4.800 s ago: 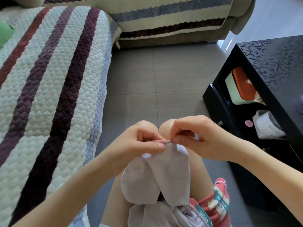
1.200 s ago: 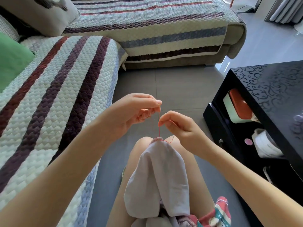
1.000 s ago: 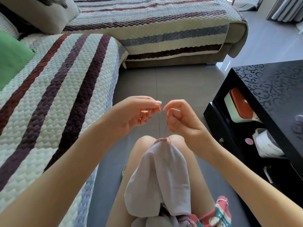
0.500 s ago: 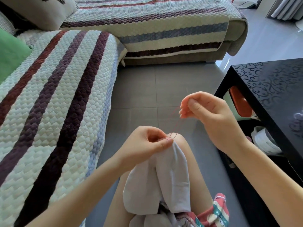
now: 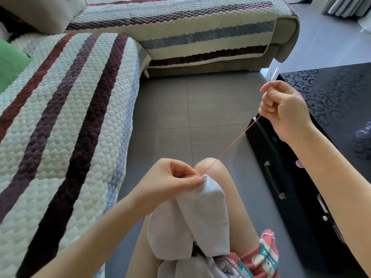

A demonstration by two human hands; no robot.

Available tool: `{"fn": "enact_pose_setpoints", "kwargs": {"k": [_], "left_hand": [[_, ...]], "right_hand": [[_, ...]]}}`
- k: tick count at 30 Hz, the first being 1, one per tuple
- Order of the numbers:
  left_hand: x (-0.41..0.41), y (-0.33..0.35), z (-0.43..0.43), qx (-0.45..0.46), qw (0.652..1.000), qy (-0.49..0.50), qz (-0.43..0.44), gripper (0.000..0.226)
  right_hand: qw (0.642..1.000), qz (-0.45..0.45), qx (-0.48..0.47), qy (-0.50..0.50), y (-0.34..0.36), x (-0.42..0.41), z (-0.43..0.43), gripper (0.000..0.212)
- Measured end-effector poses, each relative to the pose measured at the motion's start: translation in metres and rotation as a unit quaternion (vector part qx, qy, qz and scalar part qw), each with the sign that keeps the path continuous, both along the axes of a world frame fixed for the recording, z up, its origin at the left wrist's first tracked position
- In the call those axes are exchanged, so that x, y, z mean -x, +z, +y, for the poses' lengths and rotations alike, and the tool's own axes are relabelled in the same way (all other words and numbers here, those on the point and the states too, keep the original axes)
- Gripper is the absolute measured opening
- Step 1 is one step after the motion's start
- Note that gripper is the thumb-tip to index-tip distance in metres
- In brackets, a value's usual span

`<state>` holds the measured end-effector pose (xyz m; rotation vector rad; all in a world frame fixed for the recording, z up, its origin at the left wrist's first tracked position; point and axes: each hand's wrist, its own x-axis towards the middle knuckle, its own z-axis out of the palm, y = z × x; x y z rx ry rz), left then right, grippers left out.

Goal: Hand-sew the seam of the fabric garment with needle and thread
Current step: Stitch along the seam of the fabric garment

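Note:
A pale grey fabric garment (image 5: pixel 196 221) lies draped over my knees. My left hand (image 5: pixel 170 183) pinches its top seam between thumb and fingers. From that seam a red thread (image 5: pixel 230 145) runs taut, up and to the right, to my right hand (image 5: pixel 285 111). My right hand is raised over the edge of the black table and pinches the needle (image 5: pixel 270 78), whose thin tip sticks up above the fingers.
A striped quilted sofa (image 5: pixel 60 117) runs along the left and across the back. A black patterned table (image 5: pixel 331 109) with drawer handles stands at the right, close to my right arm. Grey floor tiles (image 5: pixel 180 117) lie between them. A green cushion (image 5: pixel 10 63) sits far left.
My right hand has moved up and to the right with the needle, drawing the red thread out long and taut. My left hand stays pinching the seam at the knee.

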<state>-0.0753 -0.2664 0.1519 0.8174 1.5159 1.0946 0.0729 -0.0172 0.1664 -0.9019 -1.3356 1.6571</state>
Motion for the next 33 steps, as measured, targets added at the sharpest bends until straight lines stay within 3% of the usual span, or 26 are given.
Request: {"fn": "enact_pose_setpoints", "kwargs": {"k": [2,4,6,9,13,16,20,23,33], "left_hand": [[0.001,0.001,-0.003,0.005,1.0,0.009,-0.002,0.026],[0.0,0.002,-0.005,0.002,1.0,0.017,-0.007,0.027],[-0.001,0.003,-0.007,-0.003,1.0,0.021,-0.007,0.025],[0.0,0.003,-0.008,-0.007,1.0,0.017,-0.011,0.016],[0.0,0.005,-0.009,-0.005,1.0,-0.002,-0.006,0.014],[0.0,0.008,-0.009,-0.004,1.0,-0.012,-0.002,0.011],[-0.001,0.012,-0.009,0.003,1.0,-0.01,0.009,0.027],[-0.002,0.014,-0.008,0.017,1.0,-0.013,0.021,0.016],[-0.005,0.015,-0.008,0.038,0.999,0.01,0.038,0.01]], "right_hand": [[0.989,-0.083,-0.112,-0.054,-0.006,0.002,0.007,0.023],[0.963,-0.167,-0.213,-0.02,-0.007,0.005,-0.004,0.016],[0.936,-0.203,-0.251,0.139,-0.005,0.007,-0.031,0.011],[0.872,-0.212,-0.212,0.387,-0.004,0.001,-0.073,0.021],[0.815,-0.204,-0.216,0.497,-0.018,-0.001,-0.1,0.023],[0.835,-0.188,-0.2,0.478,-0.022,0.001,-0.11,0.022],[0.861,-0.185,-0.219,0.421,-0.012,0.001,-0.112,0.01],[0.873,-0.181,-0.256,0.373,-0.002,0.002,-0.109,0.007],[0.859,-0.199,-0.369,0.295,0.01,0.007,-0.109,0.006]]}}
